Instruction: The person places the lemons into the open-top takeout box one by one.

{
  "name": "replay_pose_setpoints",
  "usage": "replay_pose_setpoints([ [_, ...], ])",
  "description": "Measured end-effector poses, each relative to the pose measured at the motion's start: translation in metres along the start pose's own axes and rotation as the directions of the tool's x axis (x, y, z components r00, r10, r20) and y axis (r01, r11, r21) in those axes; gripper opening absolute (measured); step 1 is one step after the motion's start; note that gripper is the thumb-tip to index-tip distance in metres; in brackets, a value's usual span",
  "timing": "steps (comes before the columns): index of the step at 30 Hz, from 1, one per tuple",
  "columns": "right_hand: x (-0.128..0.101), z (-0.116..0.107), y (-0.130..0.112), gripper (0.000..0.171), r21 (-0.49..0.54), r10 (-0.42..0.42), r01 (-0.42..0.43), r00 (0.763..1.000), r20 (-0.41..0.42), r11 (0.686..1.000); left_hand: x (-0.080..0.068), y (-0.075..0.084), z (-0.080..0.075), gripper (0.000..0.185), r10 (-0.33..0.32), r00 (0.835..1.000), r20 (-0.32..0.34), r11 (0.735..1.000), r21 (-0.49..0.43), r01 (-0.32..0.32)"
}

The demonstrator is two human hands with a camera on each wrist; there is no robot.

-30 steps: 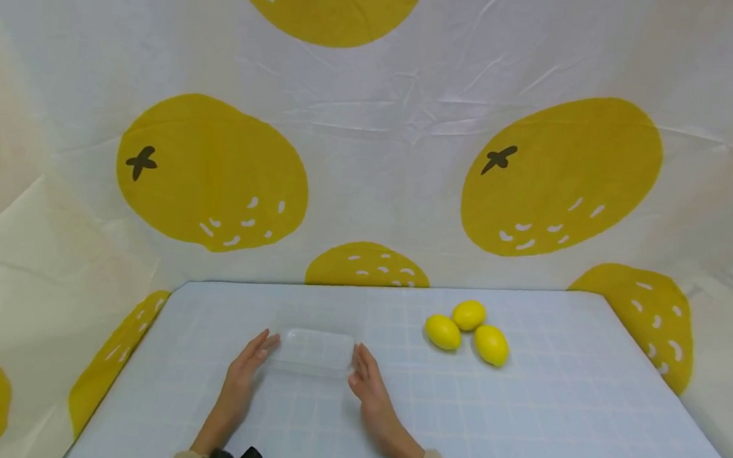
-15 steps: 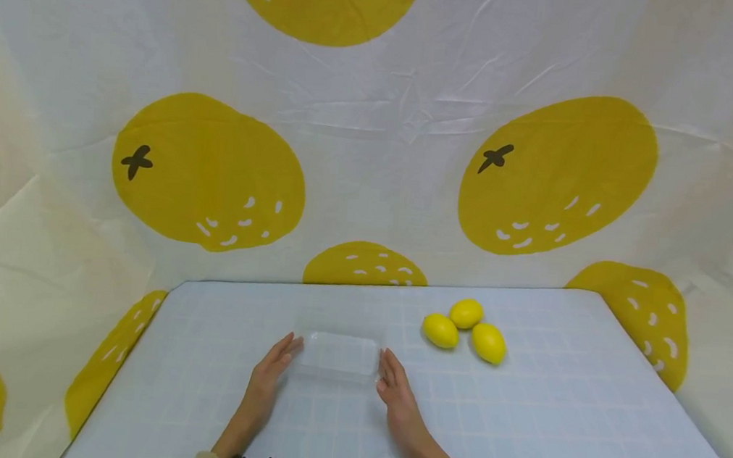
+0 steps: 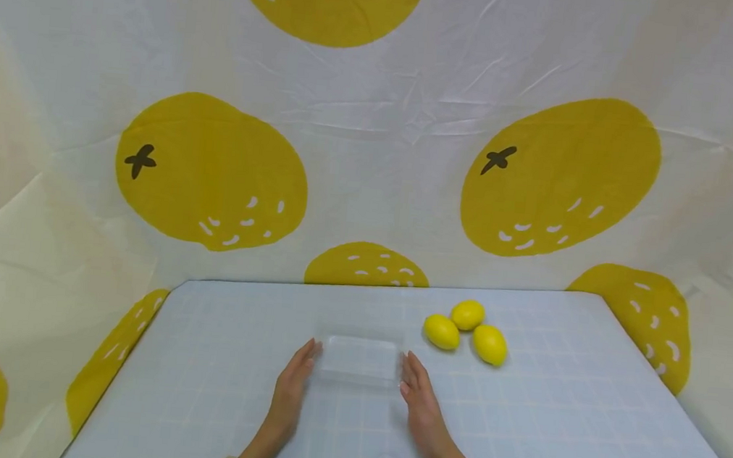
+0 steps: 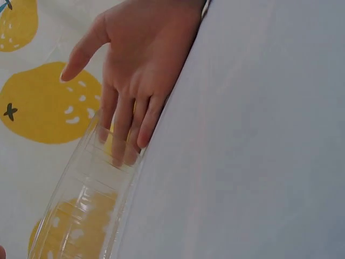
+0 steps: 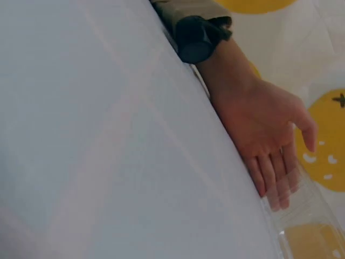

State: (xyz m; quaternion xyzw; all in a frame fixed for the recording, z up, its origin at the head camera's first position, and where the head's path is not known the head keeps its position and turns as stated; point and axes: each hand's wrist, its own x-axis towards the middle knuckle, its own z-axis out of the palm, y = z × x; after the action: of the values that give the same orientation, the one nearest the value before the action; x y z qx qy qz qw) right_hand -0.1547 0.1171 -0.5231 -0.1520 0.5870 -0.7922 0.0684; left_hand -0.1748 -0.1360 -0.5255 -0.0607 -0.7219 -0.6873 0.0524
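Observation:
A clear plastic container point(image 3: 360, 359) lies on the pale blue checked table point(image 3: 551, 434), near its middle. My left hand point(image 3: 298, 376) stands on its edge against the container's left side, fingers straight. My right hand point(image 3: 415, 390) stands the same way against its right side. In the left wrist view, straight fingers point(image 4: 125, 135) press on the ribbed clear wall of the container point(image 4: 81, 205). The right wrist view shows fingers point(image 5: 275, 183) flat against the container point(image 5: 307, 226). Nothing shows inside the container.
Three yellow lemons point(image 3: 466, 332) lie together to the right of and behind the container. A white cloth with large yellow fruit prints point(image 3: 211, 172) hangs behind and around the table. The table's right edge point(image 3: 667, 386) runs diagonally at the right.
Both hands have slid the container to the right across the table, closer to the lemons. The hands stay flat on its two sides.

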Motion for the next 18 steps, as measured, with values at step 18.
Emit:
replay_pose_setpoints([
  [18,0.000,-0.015,-0.003,0.066,-0.007,0.003,-0.004,0.987,-0.158,1.000,-0.008,0.002,0.029,0.048,-0.006,0.999,-0.038,0.997,0.070,0.009],
])
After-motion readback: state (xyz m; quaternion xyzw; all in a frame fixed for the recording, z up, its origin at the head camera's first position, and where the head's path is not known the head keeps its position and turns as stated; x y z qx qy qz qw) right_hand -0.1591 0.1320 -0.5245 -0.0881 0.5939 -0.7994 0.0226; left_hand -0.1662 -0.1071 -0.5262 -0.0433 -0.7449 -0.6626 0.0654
